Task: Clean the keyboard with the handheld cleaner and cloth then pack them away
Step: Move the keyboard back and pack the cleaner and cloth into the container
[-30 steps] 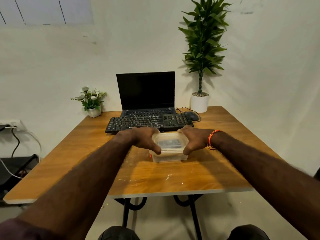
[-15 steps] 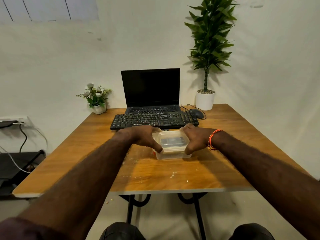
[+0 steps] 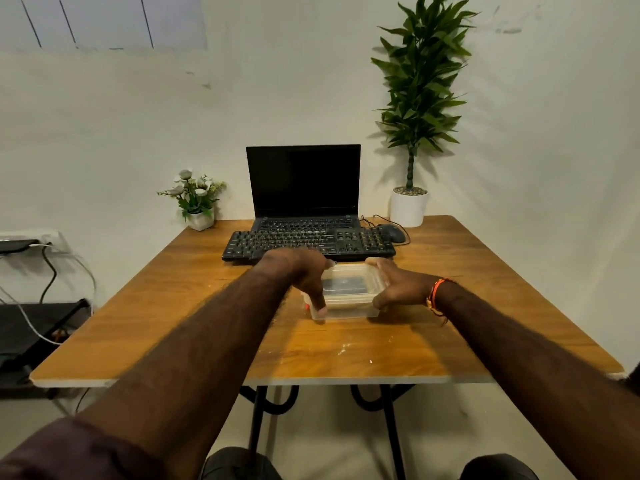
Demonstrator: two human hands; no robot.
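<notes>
A black full-size keyboard [image 3: 308, 244] lies flat toward the far edge of the table [image 3: 485, 306], parallel to that edge, keys up. Just in front of it, near the table's middle, sits a clear plastic box [image 3: 349, 294] with its lid on, upright and square to the near edge. Something dark shows through the lid, too blurred to tell what it is. A small red bit shows at the box's left near corner. The cleaner and cloth cannot be made out.
</notes>
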